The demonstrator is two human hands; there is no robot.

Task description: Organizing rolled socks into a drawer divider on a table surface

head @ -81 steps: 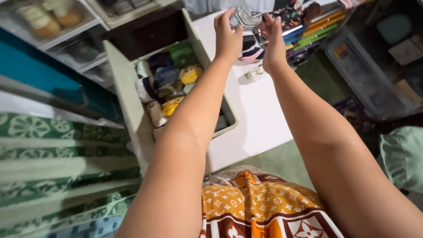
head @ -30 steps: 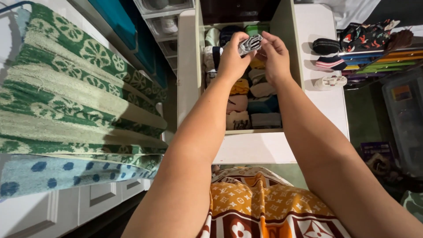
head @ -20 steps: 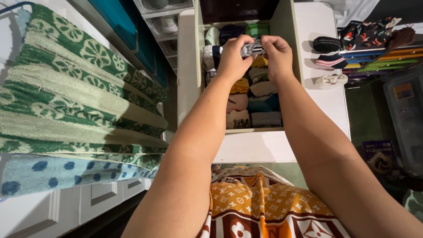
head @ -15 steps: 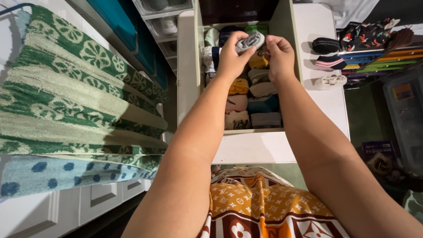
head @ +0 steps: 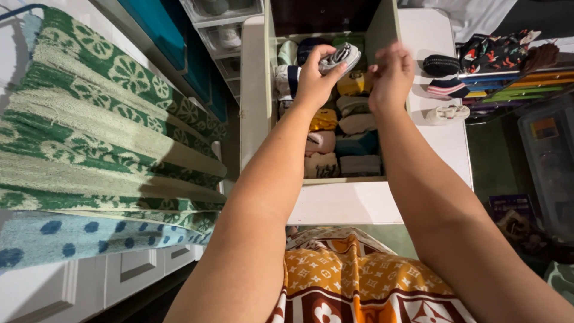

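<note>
A cramped storage room, seen from above: a stack of green-and-cream patterned towels fills the left, with a blue-dotted towel under it. At centre a white bench carries an open drawer, packed in rows with rolled socks in yellow, cream, blue and grey. Right of the bench stand coloured shelves and a clear bin. Three sock bundles lie on the bench beside the drawer. The left hand has its grip closed on a grey sock roll, held over the drawer's far end. The right hand, blurred, hangs just beside it at the drawer's right wall, fingers curled, grasping nothing visible.
</note>
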